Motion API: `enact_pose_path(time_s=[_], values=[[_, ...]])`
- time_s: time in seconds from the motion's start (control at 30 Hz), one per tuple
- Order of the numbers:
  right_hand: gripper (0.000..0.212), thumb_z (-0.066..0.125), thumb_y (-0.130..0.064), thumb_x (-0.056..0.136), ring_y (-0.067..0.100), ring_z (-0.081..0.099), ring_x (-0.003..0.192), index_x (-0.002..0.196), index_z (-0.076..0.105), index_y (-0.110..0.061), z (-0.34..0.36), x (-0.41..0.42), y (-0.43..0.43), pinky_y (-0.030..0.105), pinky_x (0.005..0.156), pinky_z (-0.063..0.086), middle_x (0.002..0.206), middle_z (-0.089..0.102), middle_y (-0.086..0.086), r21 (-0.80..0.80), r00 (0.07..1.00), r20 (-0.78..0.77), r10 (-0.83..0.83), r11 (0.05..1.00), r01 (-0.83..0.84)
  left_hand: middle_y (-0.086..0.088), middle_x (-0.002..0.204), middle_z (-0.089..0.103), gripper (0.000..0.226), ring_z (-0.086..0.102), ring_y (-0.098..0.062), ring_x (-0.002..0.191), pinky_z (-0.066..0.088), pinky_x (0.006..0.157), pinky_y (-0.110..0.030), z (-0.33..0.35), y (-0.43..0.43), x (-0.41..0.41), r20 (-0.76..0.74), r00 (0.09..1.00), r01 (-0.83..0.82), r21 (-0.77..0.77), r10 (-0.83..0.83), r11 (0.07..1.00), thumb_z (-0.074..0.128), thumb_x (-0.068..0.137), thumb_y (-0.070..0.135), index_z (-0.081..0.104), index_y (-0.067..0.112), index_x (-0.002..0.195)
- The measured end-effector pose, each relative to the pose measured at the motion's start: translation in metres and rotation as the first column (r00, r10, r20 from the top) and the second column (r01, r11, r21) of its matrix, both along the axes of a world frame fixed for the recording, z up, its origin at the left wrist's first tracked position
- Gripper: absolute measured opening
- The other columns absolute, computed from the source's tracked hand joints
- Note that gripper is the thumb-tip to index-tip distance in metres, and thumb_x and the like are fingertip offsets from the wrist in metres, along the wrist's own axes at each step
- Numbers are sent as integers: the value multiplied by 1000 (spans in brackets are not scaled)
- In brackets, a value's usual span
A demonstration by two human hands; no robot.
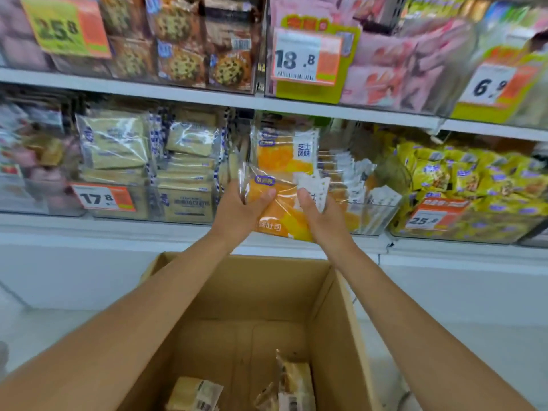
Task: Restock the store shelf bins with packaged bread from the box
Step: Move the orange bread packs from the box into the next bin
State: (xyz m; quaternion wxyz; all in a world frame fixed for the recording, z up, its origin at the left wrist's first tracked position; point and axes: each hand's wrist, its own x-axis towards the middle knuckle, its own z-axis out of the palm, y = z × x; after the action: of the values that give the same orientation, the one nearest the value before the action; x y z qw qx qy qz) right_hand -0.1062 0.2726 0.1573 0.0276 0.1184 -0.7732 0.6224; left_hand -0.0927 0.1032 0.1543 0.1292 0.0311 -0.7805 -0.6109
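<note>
Both hands hold one orange-and-white bread packet (284, 209) in front of the clear middle shelf bin (373, 218). My left hand (240, 212) grips its left edge with the thumb on top. My right hand (320, 215) grips its right side near the white label. Another packet of the same bread (286, 152) stands upright in the bin behind it. Below my arms, the open cardboard box (246, 292) holds two bread packets, one at bottom left (194, 394) and one at bottom right (293, 384).
To the left, a bin holds pale sliced-bread packets (148, 161) with a 17.8 price tag (102, 197). Yellow snack bags (462, 179) fill the right bin. The upper shelf (207, 96) carries cookie and pink packets behind price tags. A white shelf base runs behind the box.
</note>
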Motion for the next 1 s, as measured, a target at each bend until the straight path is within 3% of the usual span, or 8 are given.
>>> enact_pose_path(time_s=[0.1, 0.17, 0.27, 0.33, 0.43, 0.53, 0.77, 1.0], values=[[47, 77, -40, 77, 0, 70, 86, 118, 59, -26, 13, -30, 16, 14, 67, 54, 99, 72, -11, -64, 999, 52, -5, 998, 8, 13, 94, 67, 28, 66, 5, 79, 52, 67, -14, 15, 10, -39, -100, 994, 28, -85, -36, 996, 65, 89, 49, 58, 29, 108], [50, 84, -33, 72, 7, 72, 84, 114, 60, -22, 15, -52, 37, 24, 66, 58, 97, 73, -6, -139, 988, 106, -108, 983, 123, 8, 89, 65, 38, 64, 0, 78, 54, 74, -25, 18, 20, -58, -139, 986, 61, -192, -88, 979, 52, 90, 64, 57, 29, 101], [54, 86, -32, 69, 19, 72, 95, 116, 61, -20, 17, -81, 68, 43, 85, 59, 104, 73, 1, -177, 972, 148, -184, 962, 209, -1, 120, 60, 48, 53, -17, 114, 39, 100, -37, 15, 31, -87, -348, 936, -121, -472, -58, 873, 30, 102, 56, 54, 23, 127], [49, 85, -29, 70, 21, 71, 97, 113, 63, -20, 21, -97, 86, 46, 91, 56, 105, 74, 3, -197, 964, 160, -214, 950, 243, -5, 152, 41, 56, 32, -21, 141, 22, 114, -38, 19, 34, -105, -403, 912, -253, -691, -70, 677, 29, 104, 49, 36, 17, 149], [35, 84, -27, 73, 22, 70, 99, 102, 64, -23, 27, -119, 109, 47, 97, 53, 105, 74, 2, -249, 952, 183, -244, 925, 285, -3, 165, 12, 73, 5, -20, 152, 3, 120, -45, 16, 36, -134, -250, 964, -211, -926, -91, 314, 23, 98, 62, 8, 23, 158], [24, 80, -22, 80, 21, 70, 96, 94, 60, -24, 28, -142, 123, 44, 96, 53, 102, 73, 2, -265, 943, 204, -262, 913, 311, -5, 164, 17, 82, 9, -24, 152, -5, 116, -62, 7, 29, -149, -283, 957, -277, -956, -60, 95, 16, 92, 71, 4, 24, 158], [35, 85, -26, 74, 21, 72, 87, 101, 64, -17, 24, -214, 115, 40, 82, 59, 101, 74, 7, -163, 943, 146, -298, 933, 320, -7, 160, 30, 82, 26, -25, 148, 13, 117, -62, -8, 21, -155, -349, 932, -334, -931, -93, 147, 13, 93, 72, 22, 19, 155], [97, 80, -48, 74, 28, 38, 139, 150, 31, -15, 27, -281, 87, 41, 115, 31, 151, 40, 8, 50, 969, 44, -244, 969, 242, -7, 158, 33, 81, 30, -25, 147, 20, 115, -62, -8, 21, -151, -361, 925, -340, -925, -115, 169, 14, 94, 71, 27, 18, 154]])
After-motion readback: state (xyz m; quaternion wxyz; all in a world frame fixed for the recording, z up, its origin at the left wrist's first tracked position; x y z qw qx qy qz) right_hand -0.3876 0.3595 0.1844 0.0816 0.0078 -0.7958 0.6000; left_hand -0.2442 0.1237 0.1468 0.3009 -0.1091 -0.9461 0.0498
